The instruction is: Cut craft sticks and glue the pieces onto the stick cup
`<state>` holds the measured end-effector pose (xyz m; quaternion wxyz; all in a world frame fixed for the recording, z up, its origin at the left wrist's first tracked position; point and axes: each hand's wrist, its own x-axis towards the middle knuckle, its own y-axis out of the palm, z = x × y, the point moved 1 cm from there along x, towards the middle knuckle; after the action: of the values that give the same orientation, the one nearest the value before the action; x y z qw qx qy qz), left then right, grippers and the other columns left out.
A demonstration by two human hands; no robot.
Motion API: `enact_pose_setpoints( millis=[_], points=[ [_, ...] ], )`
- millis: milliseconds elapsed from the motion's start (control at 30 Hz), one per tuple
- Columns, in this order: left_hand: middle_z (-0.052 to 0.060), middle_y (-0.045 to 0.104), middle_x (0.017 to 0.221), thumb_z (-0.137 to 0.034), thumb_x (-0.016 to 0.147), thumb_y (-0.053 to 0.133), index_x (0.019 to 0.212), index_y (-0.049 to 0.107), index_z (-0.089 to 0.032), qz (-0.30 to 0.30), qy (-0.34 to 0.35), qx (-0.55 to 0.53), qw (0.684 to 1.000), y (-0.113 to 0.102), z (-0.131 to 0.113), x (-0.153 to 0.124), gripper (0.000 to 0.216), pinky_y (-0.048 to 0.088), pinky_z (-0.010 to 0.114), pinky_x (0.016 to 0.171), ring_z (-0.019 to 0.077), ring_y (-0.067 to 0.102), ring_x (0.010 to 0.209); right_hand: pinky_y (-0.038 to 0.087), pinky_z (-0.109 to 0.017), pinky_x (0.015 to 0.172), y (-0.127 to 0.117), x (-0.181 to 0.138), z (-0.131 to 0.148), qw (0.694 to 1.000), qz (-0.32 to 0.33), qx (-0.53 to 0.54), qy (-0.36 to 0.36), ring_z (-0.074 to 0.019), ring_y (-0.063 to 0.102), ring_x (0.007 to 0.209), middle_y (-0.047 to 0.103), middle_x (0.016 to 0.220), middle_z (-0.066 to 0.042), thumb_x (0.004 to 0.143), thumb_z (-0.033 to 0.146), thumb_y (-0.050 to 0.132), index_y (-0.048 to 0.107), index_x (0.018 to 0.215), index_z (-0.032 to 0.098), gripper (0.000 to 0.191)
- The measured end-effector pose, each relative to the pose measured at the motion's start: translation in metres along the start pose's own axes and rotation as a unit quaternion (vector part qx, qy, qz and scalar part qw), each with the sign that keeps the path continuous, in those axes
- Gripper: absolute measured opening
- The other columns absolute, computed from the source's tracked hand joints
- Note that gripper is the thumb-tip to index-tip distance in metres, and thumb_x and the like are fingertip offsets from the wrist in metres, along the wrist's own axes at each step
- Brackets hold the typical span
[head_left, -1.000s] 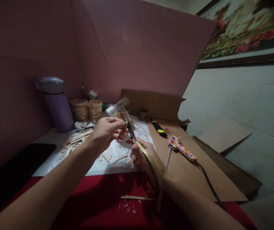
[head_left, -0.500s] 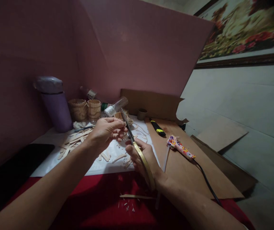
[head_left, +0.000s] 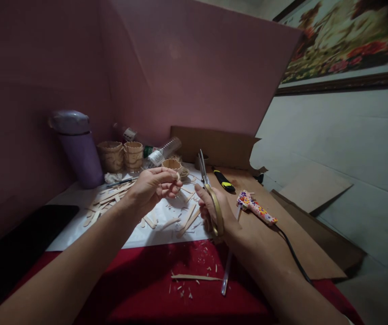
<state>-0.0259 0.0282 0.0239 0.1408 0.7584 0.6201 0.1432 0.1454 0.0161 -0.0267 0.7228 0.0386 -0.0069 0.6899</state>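
My left hand point(head_left: 158, 183) pinches a small pale piece point(head_left: 178, 176) between thumb and fingertips; most of it is hidden, and it looks like wood. Wrapped around the gold handles of a pair of scissors point(head_left: 210, 189) is my right hand point(head_left: 216, 210). The blades point up and away, slightly parted, to the right of my left hand and apart from it. Beneath both hands, cut craft sticks point(head_left: 190, 219) and small chips lie on a white sheet point(head_left: 136, 234). Behind my left hand stands a small wooden-stick cup point(head_left: 171, 164).
Left are a purple tumbler point(head_left: 81, 153), two stick cups point(head_left: 133, 155) and piled craft sticks point(head_left: 107, 201). Plastic bottles point(head_left: 163, 151) lie behind. On the cardboard point(head_left: 268, 243) rest a black-yellow cutter point(head_left: 223, 179) and a patterned glue gun point(head_left: 256, 208) with its cord. One stick point(head_left: 195, 277) lies on red cloth.
My right hand has drawn the scissors away to the right from the piece in my left hand. My left hand has stayed nearly in place, still pinching.
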Motion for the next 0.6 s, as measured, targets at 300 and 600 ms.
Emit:
enact_pose_setpoints(
  millis=[300,600],
  points=[
    [0.01,0.07,0.065,-0.009,0.064,0.066,0.068,0.064,-0.009,-0.039,-0.037,0.016,0.998,-0.003,0.001,0.003,0.005,0.044,0.016,0.039,0.0102,0.06,0.047,0.043,-0.027,0.059,-0.014,0.028,-0.001,0.92,-0.09,-0.38,-0.022,-0.0213,0.064,0.07,0.07,0.078,-0.012,0.07,0.016,0.061,0.069,0.088,0.01,0.021],
    [0.004,0.064,0.051,-0.013,0.054,0.071,0.067,0.061,-0.012,-0.123,0.1,0.026,0.987,-0.016,-0.011,0.008,0.017,0.037,0.019,0.038,0.0098,0.051,0.039,0.048,-0.033,0.069,0.008,0.016,0.009,0.69,-0.011,-0.721,-0.058,-0.0299,0.068,0.094,0.072,0.097,-0.023,0.084,0.01,0.052,0.076,0.093,0.01,0.026]
  ],
)
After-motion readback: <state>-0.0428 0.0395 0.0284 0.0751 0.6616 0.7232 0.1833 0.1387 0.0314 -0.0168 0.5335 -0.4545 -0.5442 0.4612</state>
